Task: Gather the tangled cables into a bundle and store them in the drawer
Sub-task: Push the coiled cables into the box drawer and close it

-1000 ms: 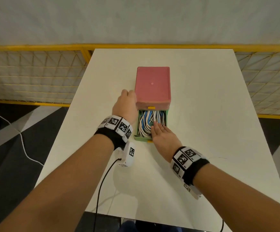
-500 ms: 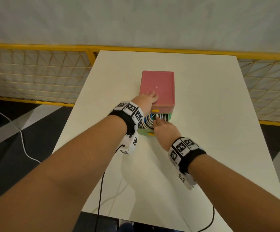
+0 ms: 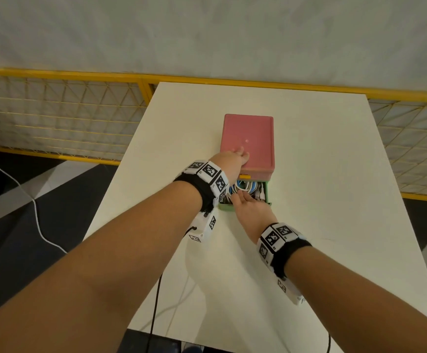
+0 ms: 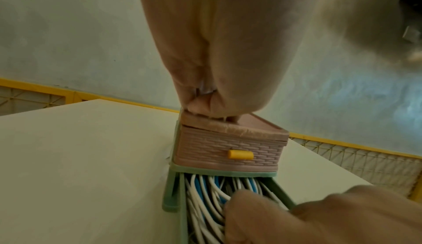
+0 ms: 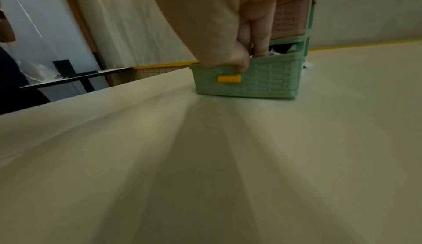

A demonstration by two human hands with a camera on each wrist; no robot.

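Observation:
A small drawer unit (image 3: 248, 138) with a pink top stands mid-table. My left hand (image 3: 234, 159) rests flat on its top, fingers (image 4: 205, 106) pressing near the front edge. The pink upper drawer (image 4: 228, 150) is closed. Below it the green drawer (image 3: 268, 192) stands partly out, filled with white and blue cables (image 3: 245, 186), also seen in the left wrist view (image 4: 203, 192). My right hand (image 3: 248, 206) holds the green drawer's front wall (image 5: 269, 83), thumb (image 5: 238, 62) outside and fingers inside against the cables.
The white table (image 3: 322, 238) has bare surface all round the unit. A yellow mesh fence (image 3: 67, 118) runs behind and beside it. A black wire (image 3: 155, 301) hangs from my left wrist over the near edge.
My left hand moved from beside the unit onto its pink top. The green drawer slid further in, and my right hand went from lying flat on the cables to holding the drawer front.

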